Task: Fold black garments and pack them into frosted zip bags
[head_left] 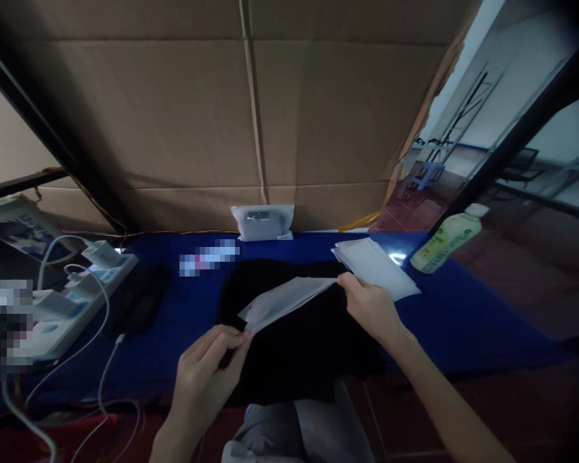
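Observation:
A frosted, translucent plastic bag is stretched between my two hands, tilted up to the right. My left hand pinches its lower left corner between thumb and fingers. At the upper right end, my right hand grips the edge of the same bag with closed fingertips. Beneath it lies a black cloth, spread on the blue tabletop and reaching its front edge. Just beyond my right hand rests a small pile of similar frosted bags, partly covered by the hand.
A filled zip pouch leans against the cardboard wall at the back. A bottle with a green label is at the right. Leftward are a power strip with plugs and white cables, and a dark item. A blurred-out object lies behind the cloth.

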`<state>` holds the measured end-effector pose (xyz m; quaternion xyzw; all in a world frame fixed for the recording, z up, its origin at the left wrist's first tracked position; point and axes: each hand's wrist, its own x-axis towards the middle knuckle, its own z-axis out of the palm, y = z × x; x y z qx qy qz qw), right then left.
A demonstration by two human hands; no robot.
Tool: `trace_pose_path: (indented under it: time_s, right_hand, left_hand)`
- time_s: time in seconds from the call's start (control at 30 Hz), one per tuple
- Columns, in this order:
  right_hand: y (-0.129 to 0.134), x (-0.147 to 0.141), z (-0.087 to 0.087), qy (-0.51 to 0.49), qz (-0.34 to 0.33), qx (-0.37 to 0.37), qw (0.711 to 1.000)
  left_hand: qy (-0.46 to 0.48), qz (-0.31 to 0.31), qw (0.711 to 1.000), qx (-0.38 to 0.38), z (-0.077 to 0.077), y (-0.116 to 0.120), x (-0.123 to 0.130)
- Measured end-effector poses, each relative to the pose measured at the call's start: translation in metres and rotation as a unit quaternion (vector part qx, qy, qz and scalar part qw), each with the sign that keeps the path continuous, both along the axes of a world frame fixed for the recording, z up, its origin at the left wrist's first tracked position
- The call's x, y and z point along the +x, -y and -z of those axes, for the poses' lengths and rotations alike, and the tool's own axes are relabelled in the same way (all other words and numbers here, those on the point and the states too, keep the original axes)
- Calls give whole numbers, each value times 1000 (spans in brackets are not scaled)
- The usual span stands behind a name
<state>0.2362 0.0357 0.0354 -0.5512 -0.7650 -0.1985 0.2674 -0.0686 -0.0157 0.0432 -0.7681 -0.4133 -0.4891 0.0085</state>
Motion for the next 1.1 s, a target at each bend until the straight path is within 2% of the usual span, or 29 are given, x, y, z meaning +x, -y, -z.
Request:
trace_pose_path:
  time_s: [0.13, 0.23, 0.33, 0.4, 0.53, 0.77, 0.9, 1.0, 1.1]
  right_hand:
    - [10, -7, -5, -49, -45, 15, 998]
    - [24, -17, -9, -75, -101, -2, 992]
    - [35, -28, -16, -48, -135, -34, 989]
    - [40, -37, -22, 15, -128, -93, 987]
    - [41, -56, -31, 137, -53, -211, 966]
    - [40, -74, -17, 143, -31, -264, 953]
    - [38, -73, -17, 144, -15, -280, 949]
    - [37, -64, -21, 125, -30, -244, 961]
    - [38, -51, -23, 90, -71, -176, 978]
  left_hand:
    - [11, -21, 999, -33, -4, -1, 6]
    - [21, -13, 999, -48, -2, 1, 10]
    - [28, 5, 997, -67, 2, 4, 13]
    - [24, 15, 997, -78, 4, 7, 13]
    - [-4, 54, 994, -90, 5, 9, 15]
    - [-38, 101, 990, -89, 8, 11, 27]
    - [-43, 134, 976, -167, 0, 14, 19]
    - [-19, 99, 976, -191, -11, 6, 0]
    - [27, 2, 977, -210, -18, -11, -17]
